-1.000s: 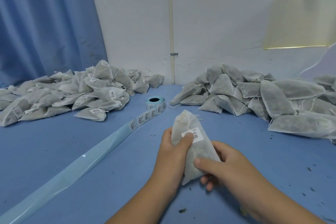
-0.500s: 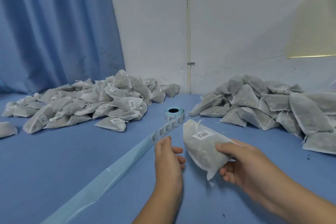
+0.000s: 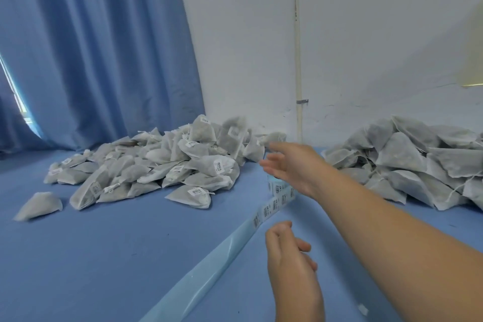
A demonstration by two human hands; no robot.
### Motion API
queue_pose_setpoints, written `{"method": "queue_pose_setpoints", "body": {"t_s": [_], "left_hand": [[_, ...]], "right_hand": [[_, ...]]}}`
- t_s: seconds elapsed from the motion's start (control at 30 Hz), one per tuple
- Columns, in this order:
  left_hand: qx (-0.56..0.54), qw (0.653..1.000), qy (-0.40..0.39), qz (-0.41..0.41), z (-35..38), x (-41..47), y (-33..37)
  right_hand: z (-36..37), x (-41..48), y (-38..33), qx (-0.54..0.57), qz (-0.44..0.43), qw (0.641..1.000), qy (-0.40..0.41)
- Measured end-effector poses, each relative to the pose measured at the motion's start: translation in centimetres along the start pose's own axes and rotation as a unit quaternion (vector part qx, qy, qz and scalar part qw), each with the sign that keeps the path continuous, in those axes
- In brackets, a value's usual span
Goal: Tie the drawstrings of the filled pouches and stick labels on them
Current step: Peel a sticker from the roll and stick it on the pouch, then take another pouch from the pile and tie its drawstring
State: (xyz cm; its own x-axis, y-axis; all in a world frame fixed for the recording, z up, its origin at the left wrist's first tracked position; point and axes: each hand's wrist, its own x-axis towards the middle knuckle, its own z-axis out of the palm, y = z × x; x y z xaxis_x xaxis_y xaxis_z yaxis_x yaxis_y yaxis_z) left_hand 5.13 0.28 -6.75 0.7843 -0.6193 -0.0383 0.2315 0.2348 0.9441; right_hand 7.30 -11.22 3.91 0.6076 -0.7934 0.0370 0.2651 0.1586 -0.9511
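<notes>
A filled pouch of pale grey mesh fabric (image 3: 233,133), bearing a white barcode label, stands at the top of the left-hand heap of labelled grey pouches (image 3: 167,167). Its outline is smeared by blur, so it may be resting on the heap or just clear of it; the view does not settle which.

The person's right hand (image 3: 292,165) is stretched out toward that heap, fingers spread and nearly straight, holding nothing. Its fingertips are near the blurred pouch but apart from it. The left hand (image 3: 290,264) hovers low over the blue table covering (image 3: 104,256), fingers loosely curled and empty.

Just beside the left hand, a long pale blue backing strip (image 3: 206,272) runs diagonally across the table. The strip's far end carries a row of white barcode labels (image 3: 271,206) and leads to a small blue roll of labels (image 3: 274,187), mostly hidden behind the right wrist.

To the right, well apart from the first heap, a second heap of grey mesh pouches (image 3: 407,162) with thin white drawstrings trailing from them lies against the white wall (image 3: 248,47). A single grey pouch (image 3: 39,206) lies alone on the table at far left, near the edge of the labelled heap.

A pleated blue curtain (image 3: 91,47) hangs behind the left heap, and a thin white pipe (image 3: 298,47) runs down the wall between the two heaps.
</notes>
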Motion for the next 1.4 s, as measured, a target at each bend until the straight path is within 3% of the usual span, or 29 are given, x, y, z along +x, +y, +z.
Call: {"method": "queue_pose_setpoints", "body": {"t_s": [0.23, 0.37, 0.53, 0.8, 0.9, 1.1, 1.4], "left_hand": [[0.060, 0.998, -0.030, 0.021, 0.1, -0.5, -0.2], [0.078, 0.996, -0.045, 0.027, 0.3, -1.0, -0.4], [0.205, 0.971, -0.088, 0.084, 0.7, -2.0, -1.1], [0.258, 0.956, -0.083, 0.108, 4.5, 1.2, -0.5], [0.310, 0.936, -0.089, 0.143, 7.2, 3.9, -0.5], [0.379, 0.904, -0.111, 0.162, 9.2, 6.6, -2.8], [0.361, 0.916, -0.130, 0.118, 8.9, 7.8, -3.4]], "right_hand": [[-6.0, -3.9, 3.6, -0.142, 0.018, 0.990, 0.014], [-11.4, -5.9, 4.1, -0.218, -0.006, 0.973, 0.072], [-16.1, -6.5, 5.2, -0.141, -0.016, 0.979, 0.144], [-16.5, -6.0, 5.6, -0.086, -0.024, 0.985, 0.147], [-16.9, -6.1, 5.6, -0.062, -0.020, 0.986, 0.151], [-17.2, -6.1, 5.8, -0.087, -0.011, 0.985, 0.151], [-16.2, -5.9, 5.3, -0.156, 0.016, 0.980, 0.124]]}}
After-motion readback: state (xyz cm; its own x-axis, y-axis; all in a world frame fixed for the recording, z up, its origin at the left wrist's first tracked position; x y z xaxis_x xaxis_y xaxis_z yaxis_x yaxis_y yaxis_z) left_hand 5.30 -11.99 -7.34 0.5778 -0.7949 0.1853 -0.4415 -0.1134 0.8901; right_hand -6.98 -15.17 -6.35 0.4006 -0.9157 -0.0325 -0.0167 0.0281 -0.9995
